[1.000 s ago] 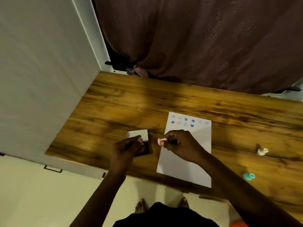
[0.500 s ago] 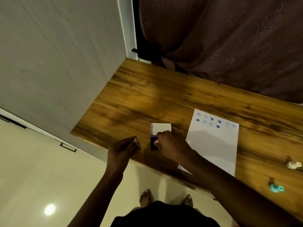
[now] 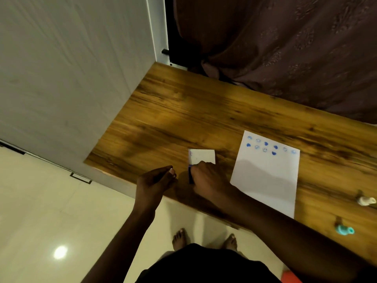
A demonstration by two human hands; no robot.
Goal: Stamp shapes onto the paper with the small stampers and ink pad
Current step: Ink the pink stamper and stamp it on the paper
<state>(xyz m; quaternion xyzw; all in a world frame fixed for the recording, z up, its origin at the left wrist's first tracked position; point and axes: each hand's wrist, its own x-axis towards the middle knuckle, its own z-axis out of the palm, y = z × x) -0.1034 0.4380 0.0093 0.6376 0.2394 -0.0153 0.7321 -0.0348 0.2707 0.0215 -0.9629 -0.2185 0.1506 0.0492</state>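
Note:
A white paper [image 3: 265,180] lies on the wooden table [image 3: 183,111], with two rows of blue stamped shapes along its far edge. Left of it sits the ink pad [image 3: 190,176], dark blue, with its white lid [image 3: 202,157] flipped open behind. My right hand [image 3: 208,180] rests closed on top of the pad; the pink stamper seen in its fingers earlier is now hidden under them. My left hand [image 3: 157,180] hovers just left of the pad at the table's front edge, fingers curled together and holding nothing.
A white stamper [image 3: 365,201] and a teal stamper [image 3: 343,229] lie on the table to the right of the paper. A grey wall panel [image 3: 71,78] borders the table's left side, and a dark curtain [image 3: 285,48] hangs behind it.
My left hand let go of the ink pad and drew back to the left. My right hand carried the pink stamper from the paper's edge onto the pad. The view swung left.

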